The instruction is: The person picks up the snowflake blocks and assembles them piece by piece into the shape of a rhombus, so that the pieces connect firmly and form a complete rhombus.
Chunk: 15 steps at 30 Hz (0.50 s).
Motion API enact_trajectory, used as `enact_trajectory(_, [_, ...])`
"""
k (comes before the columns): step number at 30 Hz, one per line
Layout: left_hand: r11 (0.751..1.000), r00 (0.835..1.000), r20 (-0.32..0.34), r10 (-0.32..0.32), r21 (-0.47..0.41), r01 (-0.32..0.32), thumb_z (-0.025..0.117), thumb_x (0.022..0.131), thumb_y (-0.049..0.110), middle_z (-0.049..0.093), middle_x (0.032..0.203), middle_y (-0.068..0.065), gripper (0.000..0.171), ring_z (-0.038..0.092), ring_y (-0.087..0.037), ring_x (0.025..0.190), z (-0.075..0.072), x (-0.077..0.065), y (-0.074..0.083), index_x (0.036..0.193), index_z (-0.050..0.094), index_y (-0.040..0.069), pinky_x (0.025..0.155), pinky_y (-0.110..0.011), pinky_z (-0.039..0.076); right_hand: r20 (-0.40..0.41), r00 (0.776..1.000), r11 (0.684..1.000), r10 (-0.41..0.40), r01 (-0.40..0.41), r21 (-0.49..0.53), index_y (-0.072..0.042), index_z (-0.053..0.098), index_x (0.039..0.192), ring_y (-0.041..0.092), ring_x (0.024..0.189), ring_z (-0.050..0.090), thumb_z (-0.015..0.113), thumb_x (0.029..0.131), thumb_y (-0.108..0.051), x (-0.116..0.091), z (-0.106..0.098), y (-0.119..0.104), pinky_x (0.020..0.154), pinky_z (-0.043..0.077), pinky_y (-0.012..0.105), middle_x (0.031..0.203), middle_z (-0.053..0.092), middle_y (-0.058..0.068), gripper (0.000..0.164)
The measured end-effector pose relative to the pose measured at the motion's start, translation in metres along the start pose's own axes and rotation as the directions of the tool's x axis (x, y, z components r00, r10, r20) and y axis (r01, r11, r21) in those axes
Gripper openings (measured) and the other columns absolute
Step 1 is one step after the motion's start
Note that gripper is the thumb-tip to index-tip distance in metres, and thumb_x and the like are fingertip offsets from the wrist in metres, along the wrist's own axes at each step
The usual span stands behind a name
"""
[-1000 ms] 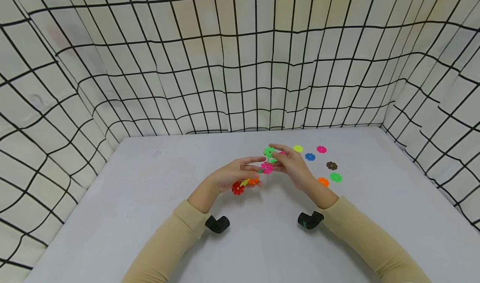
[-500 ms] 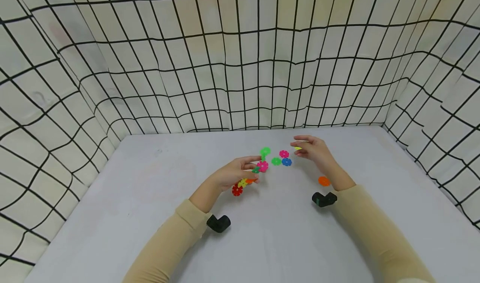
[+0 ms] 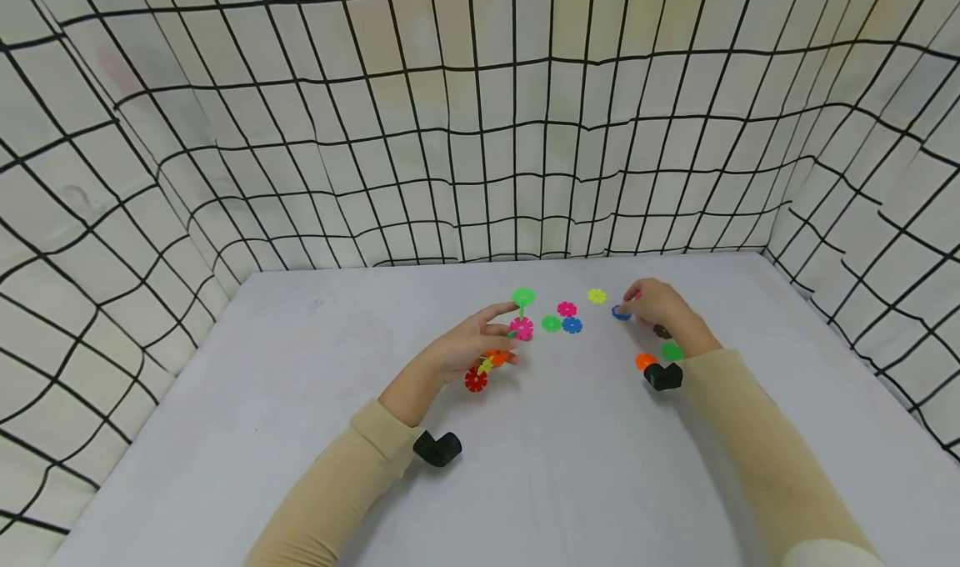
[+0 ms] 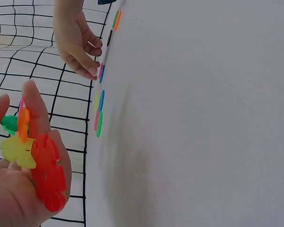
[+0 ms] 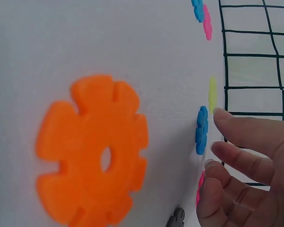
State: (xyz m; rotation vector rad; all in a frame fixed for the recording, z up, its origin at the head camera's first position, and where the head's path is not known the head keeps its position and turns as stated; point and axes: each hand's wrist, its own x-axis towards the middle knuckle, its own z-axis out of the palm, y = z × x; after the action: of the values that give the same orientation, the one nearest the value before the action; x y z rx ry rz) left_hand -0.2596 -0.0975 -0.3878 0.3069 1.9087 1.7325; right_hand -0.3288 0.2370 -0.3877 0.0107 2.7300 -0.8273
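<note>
My left hand [image 3: 468, 348] holds a chain of joined flower-shaped plastic discs. In the head view its red disc [image 3: 476, 379] hangs lowest, then yellow and orange ones, a pink disc [image 3: 521, 328] and a green disc [image 3: 523, 297] at the top. The left wrist view shows the red disc [image 4: 49, 173] against the palm beside a yellow disc [image 4: 18, 151]. My right hand [image 3: 658, 304] reaches down to a loose blue disc [image 3: 621, 312] on the table. Its loosely bent fingers are close by that blue disc [image 5: 202, 130]; the right wrist view shows no grip on it.
Loose pink [image 3: 567, 309], green [image 3: 551, 323] and blue [image 3: 572, 325] discs lie between the hands, a yellow disc [image 3: 597, 296] behind. Orange [image 3: 645, 361], green [image 3: 672, 351] and brown [image 3: 662, 331] discs lie by my right wrist. A black-lined white wall [image 3: 480, 167] encloses the table.
My right hand has left the chain and moved right to the loose blue disc. A green, a pink and a blue disc show between the hands. My left hand keeps the chain.
</note>
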Motion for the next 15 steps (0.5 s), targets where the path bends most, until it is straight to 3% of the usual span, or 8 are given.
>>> enact_trajectory(3, [1.0, 1.0, -0.005, -0.011, -0.01, 0.011, 0.058, 0.102, 0.01, 0.031, 0.16, -0.024, 0.068, 0.072, -0.019, 0.096, 0.0008, -0.0005, 0.0001, 0.162, 0.027, 0.019, 0.117, -0.065, 0.019, 0.011, 1.0, 1.0, 0.011, -0.011, -0.023, 0.005, 0.059, 0.125, 0.024, 0.082, 0.055, 0.068, 0.099, -0.023, 0.0021, 0.0017, 0.0025, 0.07, 0.046, 0.034, 0.097, 0.061, 0.013, 0.039])
enact_trajectory(6, [1.0, 1.0, -0.004, -0.005, -0.016, 0.005, 0.058, 0.102, 0.01, 0.032, 0.159, -0.025, 0.07, 0.072, -0.019, 0.096, 0.001, -0.001, 0.0004, 0.163, 0.024, 0.019, 0.116, -0.064, 0.022, 0.003, 1.0, 1.0, -0.001, 0.001, -0.016, 0.005, 0.06, 0.119, 0.022, 0.077, 0.054, 0.07, 0.098, -0.021, 0.0036, 0.0029, 0.0042, 0.069, 0.045, 0.032, 0.093, 0.059, 0.011, 0.034])
enact_trajectory(11, [1.0, 1.0, 0.01, 0.019, -0.013, -0.019, 0.058, 0.102, 0.006, 0.046, 0.147, -0.025, 0.073, 0.071, -0.017, 0.092, 0.0016, -0.0026, 0.0005, 0.163, 0.021, 0.018, 0.112, -0.052, 0.035, -0.011, 0.999, 0.998, -0.033, 0.033, 0.054, 0.003, 0.056, 0.109, 0.017, 0.07, 0.053, 0.071, 0.097, -0.015, 0.0035, 0.0042, 0.0034, 0.067, 0.044, 0.03, 0.09, 0.057, 0.011, 0.027])
enact_trajectory(15, [1.0, 0.999, 0.027, 0.028, -0.007, -0.028, 0.059, 0.102, 0.004, 0.057, 0.128, -0.023, 0.073, 0.071, -0.017, 0.088, 0.0033, -0.0037, 0.0006, 0.163, 0.022, 0.017, 0.102, -0.038, 0.045, -0.025, 0.998, 0.992, -0.051, 0.054, 0.112, 0.004, 0.056, 0.115, 0.016, 0.07, 0.056, 0.069, 0.098, -0.013, 0.0025, 0.0052, 0.0034, 0.066, 0.047, 0.028, 0.094, 0.057, 0.013, 0.027])
